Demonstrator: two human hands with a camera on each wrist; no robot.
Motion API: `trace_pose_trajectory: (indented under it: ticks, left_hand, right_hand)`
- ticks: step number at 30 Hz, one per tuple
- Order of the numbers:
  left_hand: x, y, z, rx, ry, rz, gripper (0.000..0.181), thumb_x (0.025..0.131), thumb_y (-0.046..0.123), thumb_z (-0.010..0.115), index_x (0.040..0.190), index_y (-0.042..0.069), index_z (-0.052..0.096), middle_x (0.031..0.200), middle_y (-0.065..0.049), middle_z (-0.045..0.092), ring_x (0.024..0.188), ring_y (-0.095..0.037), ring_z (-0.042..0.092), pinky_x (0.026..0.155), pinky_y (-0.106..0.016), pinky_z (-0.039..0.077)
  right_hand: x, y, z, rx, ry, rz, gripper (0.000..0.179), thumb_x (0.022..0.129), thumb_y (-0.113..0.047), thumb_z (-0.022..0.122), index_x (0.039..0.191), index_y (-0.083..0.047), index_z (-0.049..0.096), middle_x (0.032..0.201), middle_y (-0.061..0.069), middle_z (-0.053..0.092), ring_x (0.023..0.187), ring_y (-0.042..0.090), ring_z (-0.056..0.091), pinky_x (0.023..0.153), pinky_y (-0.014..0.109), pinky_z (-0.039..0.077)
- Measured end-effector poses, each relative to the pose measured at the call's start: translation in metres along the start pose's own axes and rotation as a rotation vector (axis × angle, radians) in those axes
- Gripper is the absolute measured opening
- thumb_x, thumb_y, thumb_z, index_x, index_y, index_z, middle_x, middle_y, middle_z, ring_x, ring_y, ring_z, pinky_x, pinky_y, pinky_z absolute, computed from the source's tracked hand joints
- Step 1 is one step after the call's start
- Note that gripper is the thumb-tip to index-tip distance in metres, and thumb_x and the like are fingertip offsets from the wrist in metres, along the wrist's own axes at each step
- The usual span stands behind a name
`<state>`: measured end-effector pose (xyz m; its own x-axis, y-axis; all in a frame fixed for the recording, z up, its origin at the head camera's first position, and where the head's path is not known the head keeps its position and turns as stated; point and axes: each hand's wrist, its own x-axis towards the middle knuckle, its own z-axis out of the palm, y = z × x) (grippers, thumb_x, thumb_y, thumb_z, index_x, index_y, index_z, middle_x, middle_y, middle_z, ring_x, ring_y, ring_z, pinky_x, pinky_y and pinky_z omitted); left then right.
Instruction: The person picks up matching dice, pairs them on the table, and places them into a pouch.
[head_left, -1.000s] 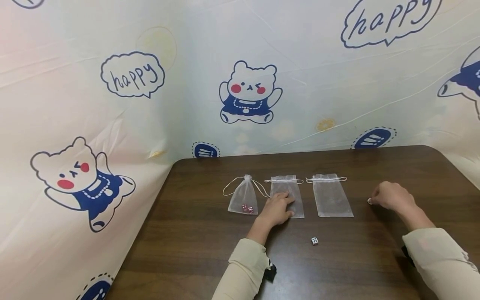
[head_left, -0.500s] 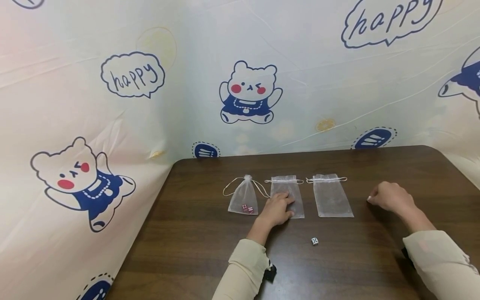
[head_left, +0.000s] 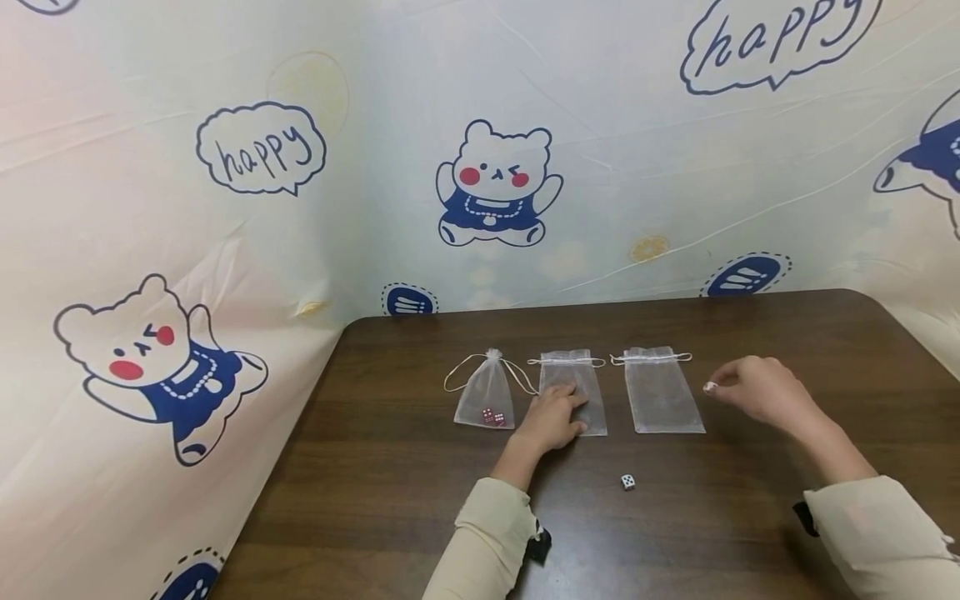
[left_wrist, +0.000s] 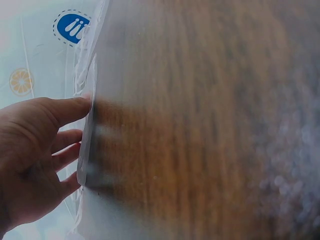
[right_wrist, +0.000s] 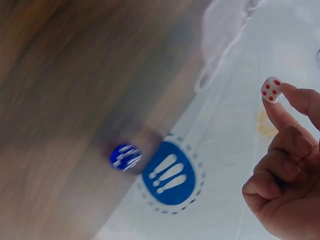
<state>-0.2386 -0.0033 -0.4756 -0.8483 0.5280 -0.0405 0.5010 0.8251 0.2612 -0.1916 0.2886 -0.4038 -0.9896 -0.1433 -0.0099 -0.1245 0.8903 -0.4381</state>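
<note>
In the head view my left hand [head_left: 552, 417] rests on the middle organza drawstring bag [head_left: 594, 408], fingers spread over the mesh. The left wrist view shows its fingertips at the edge of that sheer bag. My right hand [head_left: 765, 390] holds a white die [right_wrist: 271, 90] with red pips between thumb and index finger, just right of the flat right-hand organza bag [head_left: 663, 396]. The other fingers of that hand are curled in. Inside the left organza bag [head_left: 483, 392], drawn closed at its neck, lie two red dice [head_left: 493, 417].
Another white die [head_left: 627, 482] with dark pips lies on the brown wooden table [head_left: 360, 500], nearer than the bags. In the right wrist view a small blue shape with white marks [right_wrist: 125, 157] appears over the tabletop. A printed cloth [head_left: 600, 167] hangs behind the table.
My right hand has risen and moved left toward the right-hand bag, carrying the white die with red pips. My left hand stays on the middle bag.
</note>
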Motion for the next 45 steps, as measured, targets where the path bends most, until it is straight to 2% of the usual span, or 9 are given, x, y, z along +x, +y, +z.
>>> trace_pose_trajectory:
  ticks: [4,7,11,16,21,27,34,45]
  left_hand:
    - [0.000,0.000,0.000,-0.004,0.000,0.004,0.043,0.087,0.027,0.064,0.128,0.017,0.057,0.141,-0.005,0.042,0.129,-0.022,0.035,0.101,-0.045,0.031]
    - [0.000,-0.001,-0.001,-0.002,-0.001,0.004,0.043,0.087,0.027,0.064,0.128,0.017,0.057,0.141,-0.005,0.042,0.129,-0.022,0.035,0.101,-0.046,0.031]
    - [0.000,-0.001,-0.001,-0.001,-0.003,0.001,0.042,0.087,0.027,0.064,0.128,0.017,0.057,0.141,-0.004,0.042,0.130,-0.022,0.034,0.101,-0.046,0.031]
    - [0.000,0.000,-0.001,-0.012,-0.003,0.006,0.043,0.087,0.027,0.064,0.128,0.017,0.057,0.141,-0.005,0.041,0.130,-0.022,0.034,0.101,-0.047,0.031]
    - [0.000,-0.001,-0.001,-0.015,0.001,0.009,0.043,0.087,0.027,0.065,0.128,0.017,0.057,0.141,-0.005,0.042,0.130,-0.022,0.035,0.101,-0.047,0.030]
    - [0.000,0.000,-0.002,-0.003,0.008,0.019,0.042,0.086,0.027,0.065,0.127,0.017,0.058,0.140,-0.006,0.043,0.128,-0.023,0.037,0.099,-0.047,0.033]
    - [0.000,0.001,-0.003,0.001,0.009,0.020,0.042,0.087,0.027,0.065,0.127,0.017,0.058,0.139,-0.006,0.044,0.127,-0.023,0.038,0.099,-0.046,0.033]
    - [0.000,0.001,-0.003,0.004,0.009,0.018,0.042,0.086,0.027,0.065,0.127,0.017,0.058,0.139,-0.006,0.044,0.128,-0.022,0.037,0.099,-0.047,0.033]
  right_hand:
    - [-0.003,-0.019,0.005,0.036,-0.017,-0.052,0.020,0.082,-0.017,0.066,0.090,0.001,0.071,0.081,0.012,0.068,0.072,0.025,0.063,0.057,0.039,0.047]
    - [-0.004,-0.036,0.012,0.056,-0.054,-0.096,0.017,0.080,-0.012,0.066,0.090,0.002,0.071,0.081,0.011,0.067,0.067,0.018,0.058,0.054,0.033,0.045]
    - [-0.005,-0.055,0.027,0.018,-0.071,-0.188,0.011,0.075,-0.010,0.069,0.085,-0.004,0.072,0.078,0.008,0.066,0.064,0.016,0.052,0.054,0.032,0.043]
    - [-0.006,-0.073,0.045,-0.031,-0.086,-0.277,0.005,0.073,-0.013,0.072,0.078,-0.012,0.071,0.075,-0.001,0.065,0.066,0.014,0.056,0.056,0.034,0.046]
    - [-0.006,-0.090,0.059,-0.045,-0.132,-0.368,0.005,0.074,-0.014,0.073,0.078,-0.014,0.071,0.074,-0.006,0.065,0.066,0.011,0.059,0.057,0.031,0.047]
    - [-0.003,-0.102,0.070,-0.024,-0.228,-0.376,0.004,0.075,-0.014,0.073,0.076,-0.015,0.070,0.073,-0.009,0.064,0.068,0.011,0.060,0.058,0.030,0.048]
    - [-0.004,-0.106,0.079,-0.022,-0.254,-0.450,0.007,0.073,-0.013,0.074,0.070,-0.017,0.068,0.061,-0.015,0.057,0.056,0.004,0.053,0.053,0.026,0.044]
    - [-0.003,-0.103,0.088,-0.030,-0.288,-0.427,0.009,0.068,-0.011,0.073,0.066,-0.017,0.067,0.048,-0.020,0.047,0.050,0.001,0.046,0.049,0.024,0.041]
